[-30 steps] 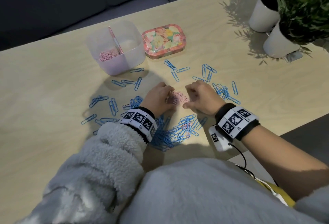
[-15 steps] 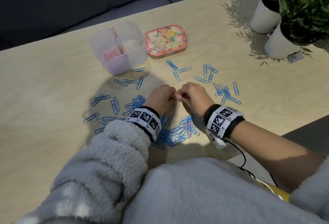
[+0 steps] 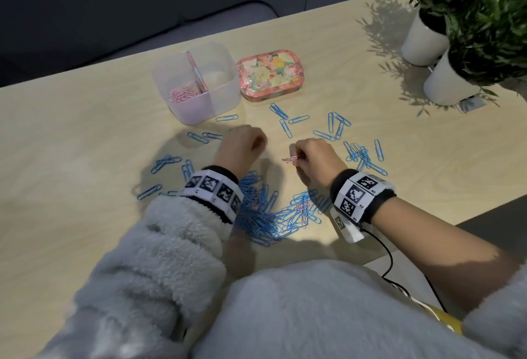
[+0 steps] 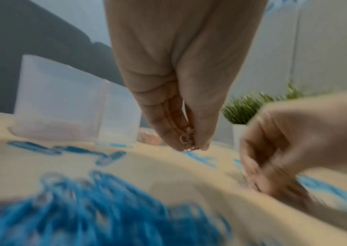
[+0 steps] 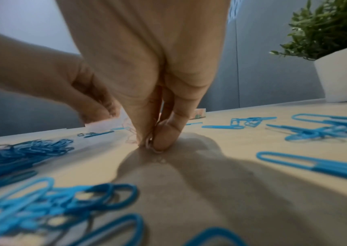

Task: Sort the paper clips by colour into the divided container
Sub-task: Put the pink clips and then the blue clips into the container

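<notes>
Risk of pink clips slipping out short of the divided container (image 3: 196,82), far-left on the bench (image 3: 85,136): left hand (image 3: 242,145) pinches a few above the blue scatter, right hand (image 3: 315,156), low near the bench, pinches a loose pink bundle (image 3: 291,159).

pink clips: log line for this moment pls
left hand: pinches pink clips | right hand: pinches pink clip bunch | divided container: pink in left compartment | blue clips: on table

My head camera looking down over the table (image 3: 85,136), each wrist camera low, close behind my fingers, facing the divided container (image 3: 196,85), both sharing blue clips before it.
</notes>
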A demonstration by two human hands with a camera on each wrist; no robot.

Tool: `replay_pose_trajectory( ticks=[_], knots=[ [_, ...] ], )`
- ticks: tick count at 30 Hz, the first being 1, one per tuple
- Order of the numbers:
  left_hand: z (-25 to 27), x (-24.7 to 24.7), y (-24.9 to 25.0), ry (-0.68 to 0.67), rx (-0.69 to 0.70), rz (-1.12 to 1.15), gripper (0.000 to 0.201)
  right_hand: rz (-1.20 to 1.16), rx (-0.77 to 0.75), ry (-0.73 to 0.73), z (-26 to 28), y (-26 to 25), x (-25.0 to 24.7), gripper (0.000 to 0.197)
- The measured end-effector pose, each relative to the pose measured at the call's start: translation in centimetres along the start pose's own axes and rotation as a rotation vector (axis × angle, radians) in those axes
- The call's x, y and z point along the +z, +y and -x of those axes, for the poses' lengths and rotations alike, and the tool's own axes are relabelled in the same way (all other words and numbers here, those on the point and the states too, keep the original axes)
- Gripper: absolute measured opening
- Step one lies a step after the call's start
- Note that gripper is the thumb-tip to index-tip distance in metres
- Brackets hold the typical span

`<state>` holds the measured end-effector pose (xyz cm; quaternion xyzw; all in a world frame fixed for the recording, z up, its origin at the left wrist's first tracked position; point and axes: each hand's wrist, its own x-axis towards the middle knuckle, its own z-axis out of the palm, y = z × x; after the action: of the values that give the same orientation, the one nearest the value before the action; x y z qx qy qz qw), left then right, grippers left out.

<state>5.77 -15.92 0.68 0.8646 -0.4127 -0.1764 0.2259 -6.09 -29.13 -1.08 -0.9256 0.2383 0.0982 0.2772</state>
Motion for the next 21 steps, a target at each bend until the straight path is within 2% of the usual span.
replay_pose_trajectory(
  ticks=[4, 6, 10, 14, 17, 19, 21],
  knots=[
    [-1.2, -5.9, -2.2, 0.330, -0.107, 0.039, 0.018, -0.117, 0.021, -0.020, -0.5, 0.3, -0.7, 0.022],
    [-2.3, -8.4, -4.0, 0.414, -0.173, 0.011, 0.016, -0.173, 0.031, 0.002, -0.7, 0.2, -1.7, 0.026],
    [-4.2, -10.0, -6.8, 0.313, -0.289, -0.136, 0.015, -0.310, 0.025, 0.012, -1.8, -0.7, -3.3, 0.040],
    [-5.1, -9.4, -8.0, 0.269, -0.290, -0.127, 0.021, -0.422, -0.036, 0.005, -4.5, -3.8, -5.4, 0.039],
    [-5.2, -9.7, -8.2, 0.265, -0.291, -0.097, 0.015, -0.528, -0.082, -0.003, -7.4, -7.6, -6.8, 0.032],
    [-4.6, -9.7, -8.2, 0.305, -0.252, -0.075, 0.020, -0.632, -0.071, -0.008, -9.5, -10.4, -7.1, 0.028],
    [-3.5, -9.7, -8.3, 0.419, -0.227, 0.006, 0.026, -0.698, -0.054, -0.005, -11.7, -13.1, -6.8, 0.033]
  ],
)
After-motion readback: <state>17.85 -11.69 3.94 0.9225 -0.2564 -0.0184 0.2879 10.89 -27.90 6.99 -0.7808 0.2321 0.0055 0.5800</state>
